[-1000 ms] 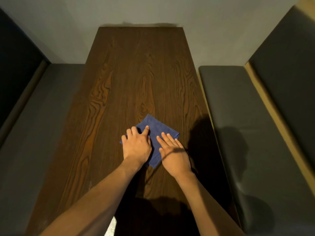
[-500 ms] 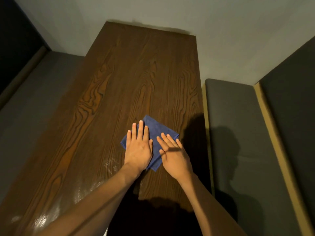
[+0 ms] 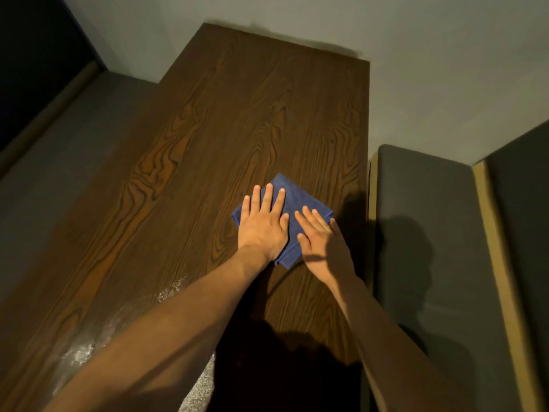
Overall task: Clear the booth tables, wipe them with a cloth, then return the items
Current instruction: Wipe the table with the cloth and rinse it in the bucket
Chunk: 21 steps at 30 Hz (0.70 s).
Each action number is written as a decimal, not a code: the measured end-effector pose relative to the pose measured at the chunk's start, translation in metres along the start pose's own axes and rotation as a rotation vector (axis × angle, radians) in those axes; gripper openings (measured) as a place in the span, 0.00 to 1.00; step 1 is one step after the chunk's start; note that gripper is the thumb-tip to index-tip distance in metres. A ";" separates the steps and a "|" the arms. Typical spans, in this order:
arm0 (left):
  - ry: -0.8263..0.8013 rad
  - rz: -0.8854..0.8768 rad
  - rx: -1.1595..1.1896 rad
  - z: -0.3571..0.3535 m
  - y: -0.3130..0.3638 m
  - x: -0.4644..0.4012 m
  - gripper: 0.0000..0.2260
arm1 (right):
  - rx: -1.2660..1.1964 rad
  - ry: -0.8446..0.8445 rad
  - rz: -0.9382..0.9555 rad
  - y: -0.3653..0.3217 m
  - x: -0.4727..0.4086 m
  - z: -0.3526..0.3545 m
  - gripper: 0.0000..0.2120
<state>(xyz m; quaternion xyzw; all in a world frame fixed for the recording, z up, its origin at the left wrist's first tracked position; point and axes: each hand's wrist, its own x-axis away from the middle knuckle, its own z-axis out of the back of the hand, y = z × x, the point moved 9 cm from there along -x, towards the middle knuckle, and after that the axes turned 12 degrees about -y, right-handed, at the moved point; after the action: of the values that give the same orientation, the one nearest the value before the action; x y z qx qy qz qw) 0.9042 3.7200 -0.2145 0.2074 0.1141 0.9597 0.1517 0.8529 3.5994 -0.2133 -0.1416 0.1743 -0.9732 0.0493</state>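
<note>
While the grey bench seat (image 3: 74,150) lies at the 9 o'clock side, the dark wooden table (image 3: 237,120) runs from the near edge toward 12 o'clock, up to the pale wall (image 3: 430,69). Some shiny wet marks (image 3: 89,343) show on the wood at about 7 o'clock. A folded blue cloth (image 3: 300,200) lies flat on the table, a little to the 3 o'clock side of its middle. The left hand (image 3: 263,226) presses flat on the cloth, fingers straight and slightly spread. Just beside it, the right hand (image 3: 322,242) also lies flat, fingers straight and close together, over the cloth's 4 o'clock edge. At 3 o'clock, another grey bench seat (image 3: 430,233) stands beside the table, with a person's shadow on it.
</note>
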 end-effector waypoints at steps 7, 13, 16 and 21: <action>-0.007 0.029 -0.002 -0.004 0.038 -0.017 0.25 | -0.039 0.077 -0.045 0.038 0.006 0.015 0.27; -0.020 0.049 0.005 -0.007 0.075 -0.033 0.25 | 0.032 -0.024 -0.131 0.074 0.007 0.031 0.24; -0.016 0.044 -0.029 -0.009 0.098 -0.047 0.25 | 0.020 -0.041 -0.147 0.096 0.006 0.042 0.24; -0.020 0.055 -0.026 -0.005 0.131 -0.082 0.25 | -0.151 -0.001 -0.125 0.131 -0.010 0.062 0.24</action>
<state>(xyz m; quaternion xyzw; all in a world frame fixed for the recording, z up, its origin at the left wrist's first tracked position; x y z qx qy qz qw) 0.9410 3.5702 -0.2115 0.2179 0.0946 0.9628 0.1289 0.8867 3.4580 -0.2063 -0.1561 0.2379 -0.9584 -0.0223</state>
